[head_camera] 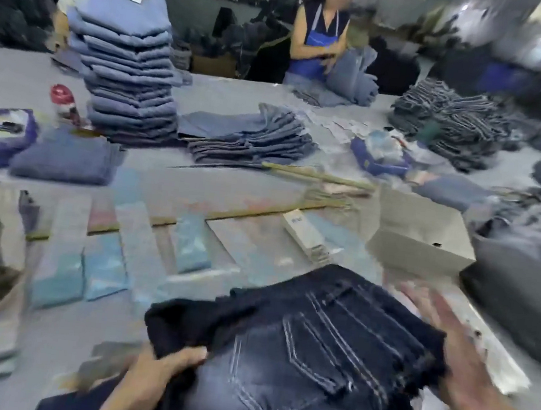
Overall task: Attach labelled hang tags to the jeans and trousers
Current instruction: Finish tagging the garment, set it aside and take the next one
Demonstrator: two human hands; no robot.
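Left hand (155, 372) clamped on the near-left edge of the dark folded jeans (306, 350), thumb on top of the denim and the other fingers tucked beneath the fold. Right hand (447, 353) released, fingers straight and spread along the right edge of the same pair; smeared by motion, so probably touching the cloth, though contact not certain. Jeans lying back pocket upward at the near middle of the grey table (17, 75), pale double stitching showing on pocket and seams.

Step in hand, by judgement: bringing one pair into place for tagging, no tag fixed to it yet. Next move calls for settling the pair flat, then reaching to the small stack of white hang tags (305, 239) just beyond the jeans, and finding the waistband or a belt loop to take the tag.

Farther out: blue and grey card strips (103, 270) laid in rows to the left, a tall stack of light blue jeans (129, 74) far left with a white tag on top, a lower pile (246, 138) beside it, a white box (424, 229) to the right, a person in a blue apron (318, 41) folding denim at the far side.

Writing: a dark mark printed on the top hang tag, too blurred to read; no brand legible anywhere.
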